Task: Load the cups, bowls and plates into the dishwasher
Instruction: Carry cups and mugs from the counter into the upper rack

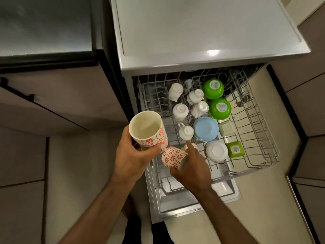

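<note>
- The left hand (pixel 131 155) grips a cream cup with red flower print (pixel 148 129), mouth up, fingers wrapped round its lower wall, just left of the dishwasher's pulled-out upper rack (pixel 255 138).
- The right hand (pixel 190 166) holds a second flower-print cup (pixel 173 156) tipped on its side at the near left part of the rack, forefinger stretched out toward the white cups ahead of it.
- In the rack's middle column five white cups stand upside down: one at the back (pixel 175 90), two beside each other a little nearer (pixel 196 95) (pixel 200 108), one to the left of those (pixel 180 111), and a small handled one (pixel 186 132) nearest the right hand.
- Right of the white cups, two green bowls (pixel 213 88) (pixel 220 108) sit face down, one behind the other.
- Nearer, a light blue bowl (pixel 205 129) lies face down, touching the small handled cup.
- A white bowl (pixel 217 150) lies inverted just in front of the blue one.
- Right of these sit a pale square dish (pixel 226 129) and a green square dish (pixel 234 149).
- Below the rack, the open dishwasher door (pixel 175 205) lies flat.
</note>
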Tool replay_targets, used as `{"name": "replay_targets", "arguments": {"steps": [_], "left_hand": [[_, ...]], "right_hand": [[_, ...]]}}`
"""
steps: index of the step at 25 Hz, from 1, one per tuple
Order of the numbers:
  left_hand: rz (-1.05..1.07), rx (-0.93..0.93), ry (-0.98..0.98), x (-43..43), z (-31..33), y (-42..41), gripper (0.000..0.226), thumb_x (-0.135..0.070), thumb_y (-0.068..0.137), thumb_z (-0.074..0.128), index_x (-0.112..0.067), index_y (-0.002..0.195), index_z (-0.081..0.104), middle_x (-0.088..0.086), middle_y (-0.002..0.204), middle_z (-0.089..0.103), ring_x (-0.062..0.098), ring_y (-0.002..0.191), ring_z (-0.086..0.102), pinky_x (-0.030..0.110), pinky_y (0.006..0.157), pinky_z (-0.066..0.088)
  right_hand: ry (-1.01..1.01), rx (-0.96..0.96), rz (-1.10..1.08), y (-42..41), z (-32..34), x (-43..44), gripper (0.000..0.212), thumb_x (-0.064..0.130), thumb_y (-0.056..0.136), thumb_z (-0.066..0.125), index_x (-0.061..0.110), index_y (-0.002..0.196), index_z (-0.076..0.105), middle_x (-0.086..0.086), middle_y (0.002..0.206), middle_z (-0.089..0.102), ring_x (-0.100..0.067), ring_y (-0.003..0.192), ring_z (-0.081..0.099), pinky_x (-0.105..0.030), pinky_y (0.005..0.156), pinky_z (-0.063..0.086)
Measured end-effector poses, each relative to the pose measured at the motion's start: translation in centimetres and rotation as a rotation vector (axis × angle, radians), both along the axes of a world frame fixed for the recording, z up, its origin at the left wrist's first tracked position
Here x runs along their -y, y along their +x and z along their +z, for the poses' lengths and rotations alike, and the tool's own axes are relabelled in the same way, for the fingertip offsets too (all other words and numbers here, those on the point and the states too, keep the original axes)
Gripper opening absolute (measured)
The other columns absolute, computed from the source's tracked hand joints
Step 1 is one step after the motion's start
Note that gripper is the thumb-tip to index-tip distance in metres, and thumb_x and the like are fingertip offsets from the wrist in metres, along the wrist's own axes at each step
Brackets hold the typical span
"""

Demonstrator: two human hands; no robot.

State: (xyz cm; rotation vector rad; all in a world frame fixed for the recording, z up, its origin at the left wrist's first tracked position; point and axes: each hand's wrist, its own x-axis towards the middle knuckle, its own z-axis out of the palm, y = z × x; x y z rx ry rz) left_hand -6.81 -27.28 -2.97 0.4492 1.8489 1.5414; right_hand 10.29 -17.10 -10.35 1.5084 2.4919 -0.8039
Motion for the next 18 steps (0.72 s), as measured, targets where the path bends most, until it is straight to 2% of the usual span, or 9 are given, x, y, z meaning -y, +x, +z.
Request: {"name": "replay_targets", "arguments": {"steps": [3,7,12,16,18], "left_hand": [[0.006,0.032,0.034,-0.5,-1.8,-0.6,0.082,-0.012,0.066,0.096,-0.030,0.134,0.054,-0.010,0.124,0.068,0.011,0.117,0.065,0.037,0.091,0.060],[-0.012,0.073,0.065,-0.6,-4.0,-1.1,0.084,-0.020,0.063,0.095,-0.030,0.136,0.055,-0.008,0.126,0.068,0.014,0.119,0.065,0.039,0.092,0.059],[-0.009,0.135,0.072,-0.5,-5.1,-1.1,0.089,-0.028,0.057,0.096,-0.031,0.136,0.054,-0.007,0.126,0.068,0.016,0.120,0.065,0.040,0.093,0.059],[-0.010,0.184,0.067,-0.7,-5.6,-1.0,0.092,-0.035,0.053,0.094,-0.033,0.136,0.054,-0.007,0.127,0.068,0.017,0.120,0.065,0.041,0.093,0.059],[-0.008,0.217,0.065,-0.8,-5.8,-0.7,0.093,-0.036,0.053,0.095,-0.032,0.137,0.055,-0.006,0.127,0.069,0.019,0.120,0.066,0.044,0.093,0.059]], "right_hand": [[0.126,0.077,0.085,-0.7,-2.1,0.9,0.109,0.067,0.061,0.070,0.023,0.150,0.026,-0.003,0.128,0.062,-0.028,0.111,0.060,-0.046,0.088,0.055],[0.196,0.117,0.105,-1.7,-4.5,1.5,0.107,0.070,0.065,0.065,0.017,0.151,0.030,-0.003,0.130,0.061,-0.030,0.110,0.059,-0.048,0.091,0.052],[0.197,0.124,0.128,-2.5,-5.4,1.9,0.111,0.070,0.063,0.074,0.021,0.151,0.028,0.003,0.136,0.055,-0.027,0.116,0.054,-0.047,0.093,0.051],[0.113,0.154,0.159,-1.2,-5.4,1.7,0.122,0.055,0.059,0.089,0.024,0.153,0.018,0.002,0.149,0.047,-0.028,0.129,0.047,-0.045,0.104,0.047],[0.064,0.126,0.193,-0.5,-5.3,1.7,0.122,0.044,0.064,0.089,0.029,0.154,0.009,0.006,0.157,0.035,-0.024,0.141,0.034,-0.044,0.113,0.038]]}}
